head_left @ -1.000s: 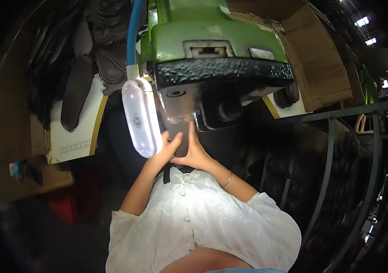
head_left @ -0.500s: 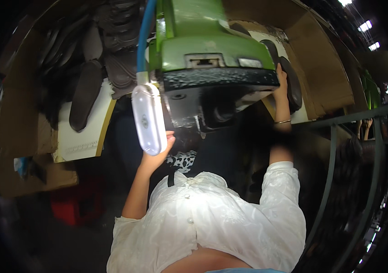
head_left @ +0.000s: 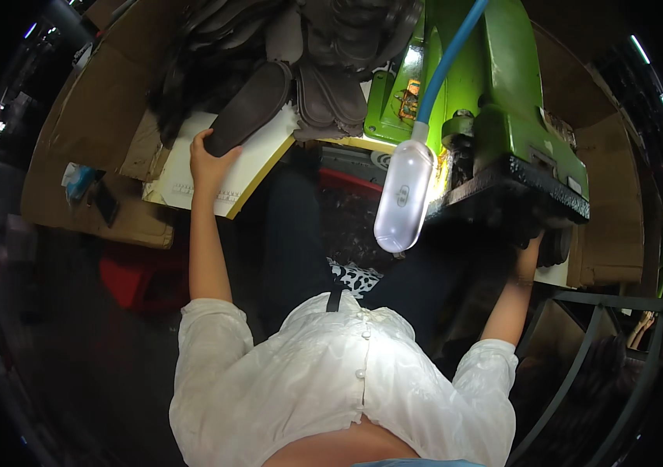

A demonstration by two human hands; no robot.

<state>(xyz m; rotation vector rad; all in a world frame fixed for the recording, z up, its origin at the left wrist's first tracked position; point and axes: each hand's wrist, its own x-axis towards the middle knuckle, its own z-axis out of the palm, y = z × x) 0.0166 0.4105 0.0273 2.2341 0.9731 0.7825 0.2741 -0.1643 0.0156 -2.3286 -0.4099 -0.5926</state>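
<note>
My left hand [head_left: 211, 161] is at the near end of a dark brown shoe sole [head_left: 252, 109], thumb on one edge and fingers on the other. That sole lies slantwise on a white board [head_left: 260, 149] with a yellow edge, at the front of a heap of similar soles [head_left: 331, 97]. On the other side, my right hand [head_left: 531, 247] reaches up beside the head of a green machine [head_left: 510, 101], close to a dark sole [head_left: 555, 247]. The machine hides most of its fingers, so its grip cannot be made out.
A lit work lamp [head_left: 405, 194] hangs from a blue tube [head_left: 450, 58] beside the machine. Cardboard walls [head_left: 86, 117] enclose the soles at left, and more cardboard [head_left: 612, 226] stands at right. Low down are a red stool [head_left: 133, 280] and a metal rail [head_left: 619, 302].
The view has swung left. My left hand has gone from behind the lamp to the sole on the left board. My right hand, earlier seen against a sole, is now largely hidden.
</note>
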